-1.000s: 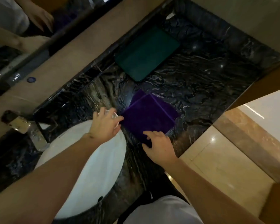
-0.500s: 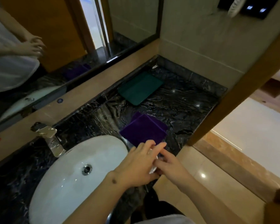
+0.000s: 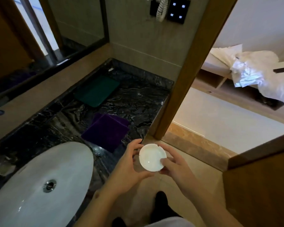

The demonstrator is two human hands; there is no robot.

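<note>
A small round white dish with notches in its rim, like an ashtray [image 3: 152, 156], is held in the air in front of the counter's edge, its hollow facing me. My left hand [image 3: 131, 164] grips its left side and underside with curled fingers. My right hand [image 3: 174, 163] holds its right side, thumb pressed onto the rim. A folded purple cloth [image 3: 106, 131] lies flat on the black marble counter [image 3: 138, 102] just beyond the dish.
A white oval sink [image 3: 39, 185] is set into the counter at the left. A dark green tray [image 3: 96, 90] lies near the back wall. A mirror [image 3: 39, 38] runs along the left. A wooden door frame [image 3: 192, 66] stands to the right, with a bed [image 3: 261, 76] beyond it.
Both hands left the purple cloth and drew back from the counter, coming together on the white dish. My head rose, so the doorway and bed now show.
</note>
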